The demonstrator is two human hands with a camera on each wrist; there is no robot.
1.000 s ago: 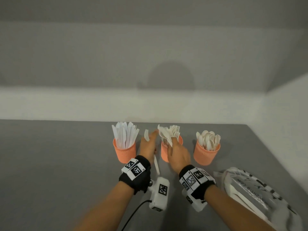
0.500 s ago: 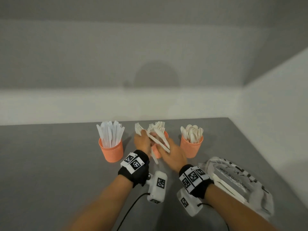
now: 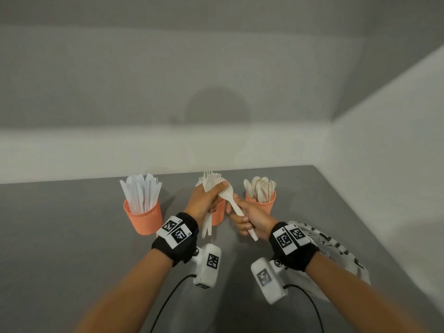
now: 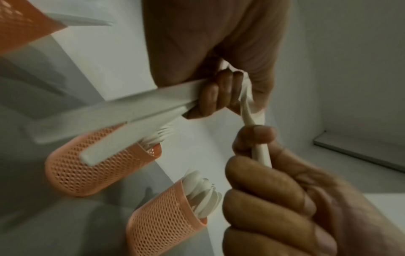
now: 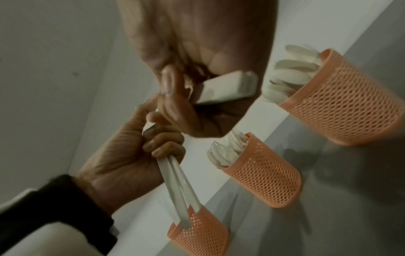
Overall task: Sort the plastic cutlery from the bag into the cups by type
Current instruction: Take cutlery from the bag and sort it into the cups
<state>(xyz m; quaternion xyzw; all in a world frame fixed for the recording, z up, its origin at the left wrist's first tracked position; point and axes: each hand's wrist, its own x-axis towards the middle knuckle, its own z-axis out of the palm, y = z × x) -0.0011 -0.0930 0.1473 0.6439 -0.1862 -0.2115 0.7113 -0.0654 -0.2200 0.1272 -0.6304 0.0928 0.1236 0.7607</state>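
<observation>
My left hand [image 3: 204, 200] grips a bundle of white cutlery [image 3: 207, 227], fork tines up, in front of the middle orange mesh cup of forks [image 3: 218, 217]. My right hand [image 3: 249, 219] grips the handle of a white spoon [image 3: 227, 192], whose bowl lies against my left thumb. Knives fill the left cup [image 3: 143, 212], and the right cup [image 3: 260, 203] holds spoons. In the left wrist view the spoon handle [image 4: 260, 150] runs from my left fingers [image 4: 217, 93] into the right hand [image 4: 274, 190]. In the right wrist view the handle's end [image 5: 223, 88] sticks out of my right hand [image 5: 186, 97].
The printed plastic bag [image 3: 331, 248] lies on the grey table [image 3: 72, 236] at the right, behind my right wrist. White walls close the table at the back and right. Cables hang from both wrist cameras.
The right hand left the fork cup, came to the left hand's bundle and took hold of a spoon's handle. Both hands have drawn back a little from the cups.
</observation>
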